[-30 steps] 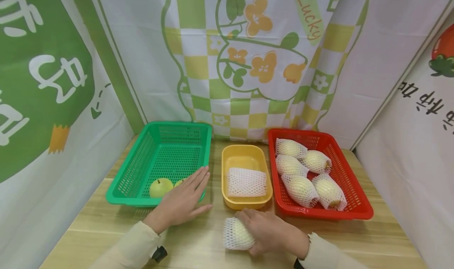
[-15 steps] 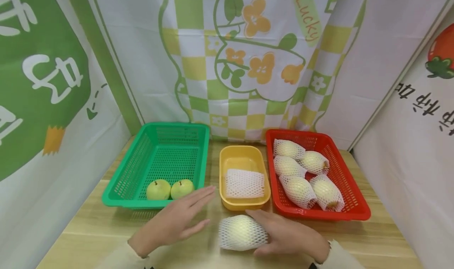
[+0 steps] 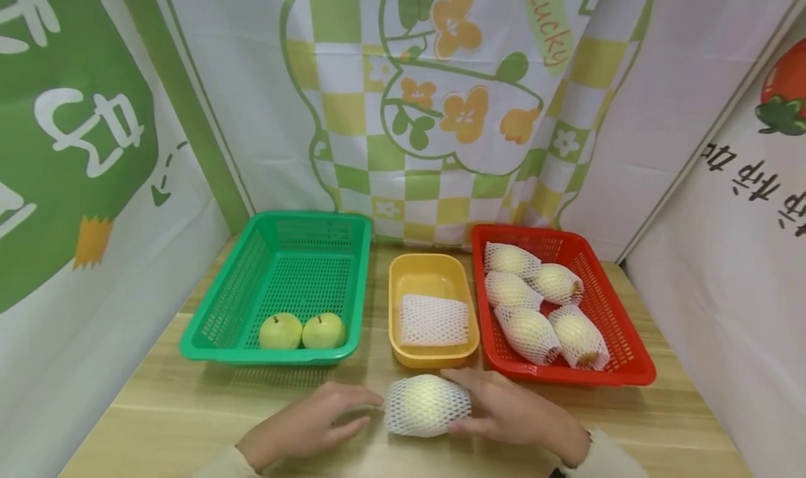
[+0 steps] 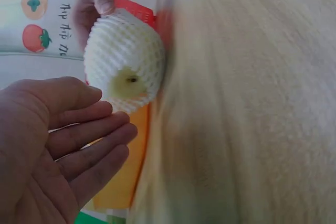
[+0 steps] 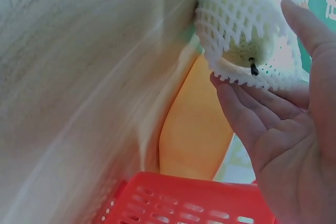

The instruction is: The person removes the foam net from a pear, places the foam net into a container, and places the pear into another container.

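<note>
A pale yellow pear [image 3: 427, 406] in a white foam net lies on its side at the front of the table. My right hand [image 3: 519, 411] holds its right end, thumb on the near side and fingers on the far side. In the right wrist view the dark stem of the pear [image 5: 244, 40] shows through the net's open end. My left hand [image 3: 317, 422] is just left of the pear, fingers relaxed and pointing at it, holding nothing. The left wrist view shows the fruit's other end bare at the net's opening, near the fingers [image 4: 113, 140].
Behind the pear stands a yellow tub [image 3: 434, 357] with flat white foam nets [image 3: 434, 320] in it. A green basket [image 3: 271, 357] at left holds two bare pears [image 3: 280, 332]. At right, a red basket [image 3: 620, 303] holds several netted pears [image 3: 527, 334]. A curtain [image 3: 352, 114] hangs behind.
The netted pear has turned slightly and shows more fully from under my right hand, which has moved to its right end. My left hand has come down from the green basket's edge to beside the pear.
</note>
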A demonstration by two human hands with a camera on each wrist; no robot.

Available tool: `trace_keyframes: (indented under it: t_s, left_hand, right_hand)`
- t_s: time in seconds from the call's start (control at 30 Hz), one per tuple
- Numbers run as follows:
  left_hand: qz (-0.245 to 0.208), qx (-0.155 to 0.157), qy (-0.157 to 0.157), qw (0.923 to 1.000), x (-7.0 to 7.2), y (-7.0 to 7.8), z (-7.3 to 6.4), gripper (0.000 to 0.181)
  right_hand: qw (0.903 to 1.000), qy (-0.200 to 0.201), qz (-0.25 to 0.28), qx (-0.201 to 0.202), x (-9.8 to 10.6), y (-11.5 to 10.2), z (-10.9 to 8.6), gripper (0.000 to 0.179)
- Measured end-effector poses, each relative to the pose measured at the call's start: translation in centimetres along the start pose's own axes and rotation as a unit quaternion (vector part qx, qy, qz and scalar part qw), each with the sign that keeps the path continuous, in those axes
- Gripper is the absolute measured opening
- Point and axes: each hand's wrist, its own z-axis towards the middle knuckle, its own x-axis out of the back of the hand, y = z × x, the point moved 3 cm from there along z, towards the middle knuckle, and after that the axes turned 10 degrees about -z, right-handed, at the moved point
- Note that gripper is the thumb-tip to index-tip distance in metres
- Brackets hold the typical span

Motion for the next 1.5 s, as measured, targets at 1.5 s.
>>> trace_keyframes:
  t_s: [1.5]
  left_hand:
    - [-0.070,0.006,0.036,0.9969,-4.0,0.5,6.5,0.075]
  right_hand:
    - [0.9938,0.070,0.077,0.039,-1.1,0.0,0.1,0.044]
